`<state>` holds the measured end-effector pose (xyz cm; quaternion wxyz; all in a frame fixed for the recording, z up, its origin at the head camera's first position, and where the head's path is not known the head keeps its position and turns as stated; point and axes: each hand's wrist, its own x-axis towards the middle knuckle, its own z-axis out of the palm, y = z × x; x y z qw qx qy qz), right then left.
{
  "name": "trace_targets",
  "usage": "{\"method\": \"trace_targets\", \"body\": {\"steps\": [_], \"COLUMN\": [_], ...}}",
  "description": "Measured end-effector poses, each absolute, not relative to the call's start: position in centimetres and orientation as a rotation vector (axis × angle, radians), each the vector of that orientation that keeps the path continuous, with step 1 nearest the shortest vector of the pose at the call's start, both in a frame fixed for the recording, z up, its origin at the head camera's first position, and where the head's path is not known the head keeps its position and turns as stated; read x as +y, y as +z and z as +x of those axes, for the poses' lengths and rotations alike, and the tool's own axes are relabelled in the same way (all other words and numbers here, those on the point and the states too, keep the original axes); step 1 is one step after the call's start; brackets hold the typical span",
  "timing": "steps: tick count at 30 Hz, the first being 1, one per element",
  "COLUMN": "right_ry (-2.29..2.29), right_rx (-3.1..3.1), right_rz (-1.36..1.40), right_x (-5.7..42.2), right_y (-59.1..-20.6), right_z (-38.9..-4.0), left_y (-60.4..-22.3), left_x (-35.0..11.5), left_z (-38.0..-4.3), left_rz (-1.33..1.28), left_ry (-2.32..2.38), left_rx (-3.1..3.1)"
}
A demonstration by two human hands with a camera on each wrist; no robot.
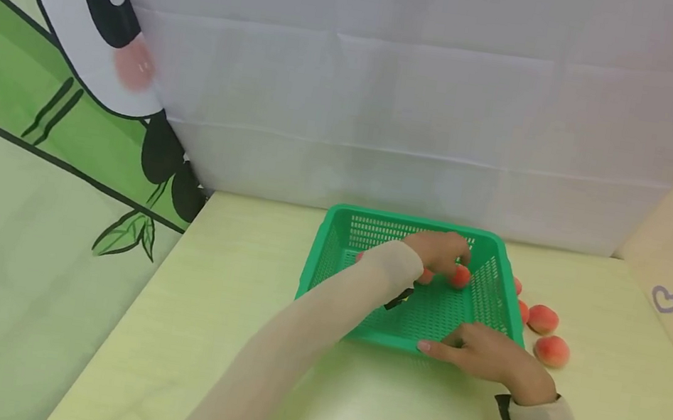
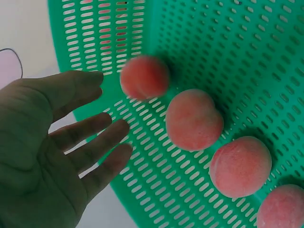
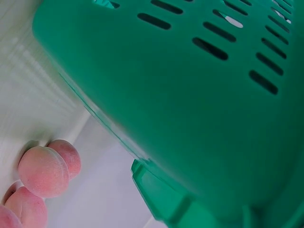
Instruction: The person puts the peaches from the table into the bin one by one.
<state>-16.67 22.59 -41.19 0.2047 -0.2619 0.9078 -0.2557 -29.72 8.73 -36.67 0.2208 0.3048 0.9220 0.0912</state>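
A green plastic basket (image 1: 436, 324) with slotted walls stands on the table. My left hand (image 1: 443, 250) reaches over its far side; in the left wrist view the fingers of that left hand (image 2: 71, 128) are parted and hold nothing. Just beyond the fingertips is a slightly blurred peach (image 2: 145, 77) inside the basket. Beside it a second peach (image 2: 192, 119) and a third peach (image 2: 241, 166) line up along the wall. At the near right corner my right hand (image 1: 487, 353) grips the basket's rim, its thumb along the front edge. The right wrist view shows the basket wall (image 3: 142, 95) but not the hand.
Several more peaches lie on the pale table (image 1: 215, 336) just right of the basket, among them one peach (image 1: 552, 351) nearest the front and another peach (image 1: 543, 319) behind it. A pale cloth backdrop (image 1: 352, 97) rises behind the table's far edge.
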Motion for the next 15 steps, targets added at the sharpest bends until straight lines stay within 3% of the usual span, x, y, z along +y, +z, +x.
{"method": "trace_targets", "body": {"steps": [8,15], "right_ry": [-0.708,-0.722], "right_rx": [2.542,2.525], "right_rz": [-0.752,-0.734], "right_x": [22.5,22.7], "right_y": [-41.0,-41.3], "right_z": [-16.9,-16.8], "left_y": [-37.3,-37.9], "left_x": [9.3,8.7], "left_z": [-29.7,-29.6], "left_rz": [0.716,0.766], "left_ry": [0.262,0.215], "left_rx": [2.471,2.503]}}
